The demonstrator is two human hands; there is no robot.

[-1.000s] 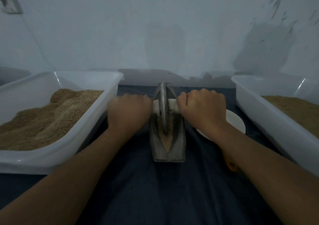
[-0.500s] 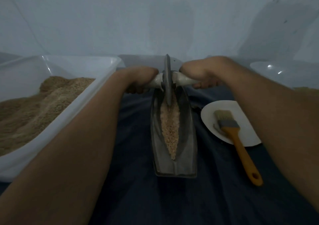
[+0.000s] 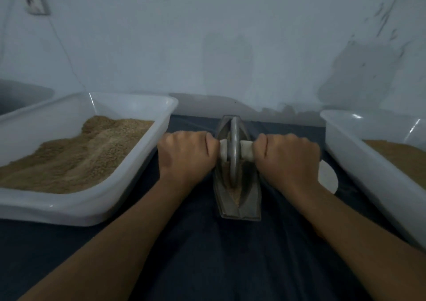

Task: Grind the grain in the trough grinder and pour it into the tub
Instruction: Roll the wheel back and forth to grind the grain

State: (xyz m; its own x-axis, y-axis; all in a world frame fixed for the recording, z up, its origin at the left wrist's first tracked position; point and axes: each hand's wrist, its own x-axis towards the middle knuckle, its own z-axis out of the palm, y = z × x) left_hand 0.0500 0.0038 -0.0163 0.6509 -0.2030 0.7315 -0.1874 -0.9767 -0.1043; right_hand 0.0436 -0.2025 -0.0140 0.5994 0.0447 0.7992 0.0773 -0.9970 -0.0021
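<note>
A grey metal trough grinder (image 3: 238,205) lies lengthwise on the dark cloth in the middle. Its metal wheel (image 3: 234,153) stands upright in the trough over a thin line of tan grain (image 3: 235,191). A white handle (image 3: 246,153) runs through the wheel. My left hand (image 3: 186,157) grips the handle's left end and my right hand (image 3: 288,160) grips its right end. A white tub (image 3: 129,185) of tan grain sits at the left. Another white tub (image 3: 359,157) with grain sits at the right.
A white plate (image 3: 327,176) lies between the grinder and the right tub, mostly hidden by my right arm. A pale wall rises close behind the table. Dark cloth (image 3: 207,254) covers the table in front of the grinder.
The wheel rolled to the far end of the trough half a second ago and has come back toward me to the middle. Both hands kept their grip on the handle.
</note>
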